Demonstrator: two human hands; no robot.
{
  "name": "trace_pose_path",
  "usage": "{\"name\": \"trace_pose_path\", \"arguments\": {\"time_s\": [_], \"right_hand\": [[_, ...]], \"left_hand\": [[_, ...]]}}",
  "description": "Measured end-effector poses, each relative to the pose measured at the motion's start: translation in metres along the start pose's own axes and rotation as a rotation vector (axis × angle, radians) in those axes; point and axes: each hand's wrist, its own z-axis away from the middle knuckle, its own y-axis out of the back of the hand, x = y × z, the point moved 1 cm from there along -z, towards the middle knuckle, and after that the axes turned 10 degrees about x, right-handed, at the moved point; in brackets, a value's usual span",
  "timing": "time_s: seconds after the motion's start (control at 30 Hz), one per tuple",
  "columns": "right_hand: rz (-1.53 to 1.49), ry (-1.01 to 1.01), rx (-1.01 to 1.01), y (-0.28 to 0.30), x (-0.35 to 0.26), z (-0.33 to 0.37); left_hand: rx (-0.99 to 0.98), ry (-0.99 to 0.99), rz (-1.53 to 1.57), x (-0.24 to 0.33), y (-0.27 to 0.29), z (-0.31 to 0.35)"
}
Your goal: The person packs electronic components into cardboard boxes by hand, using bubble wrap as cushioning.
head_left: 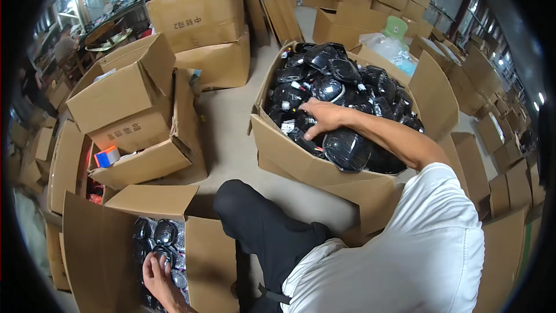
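My right hand point(325, 117) reaches into a large carton point(324, 177) heaped with glossy black rounded parts point(346, 149) in clear wrap. Its thumb and fingers are spread over the pile, and the fingertips are partly hidden among the parts. Small white connectors and coloured wire ends show between them. At the lower left, my left hand point(156, 278) is down inside another open carton point(211, 261). The fingers are curled against a black rounded part point(164, 253), which they seem to grip. Similar parts lie in rows around it on bubble wrap point(180, 235).
Stacked open cartons point(119, 107) stand at the left, with an orange-and-blue small box point(107, 156) on one edge. Taller closed cartons point(197, 17) rise behind. Clear plastic bags point(385, 49) and a green chair back point(395, 28) are beyond the heaped carton. More boxes line the right.
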Motion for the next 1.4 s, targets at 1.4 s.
{"name": "trace_pose_path", "arguments": {"time_s": [1.4], "right_hand": [[-0.911,0.513,-0.340,-0.080,-0.336,0.022]], "left_hand": [[0.069,0.086,0.855,-0.039,-0.086,0.153]]}}
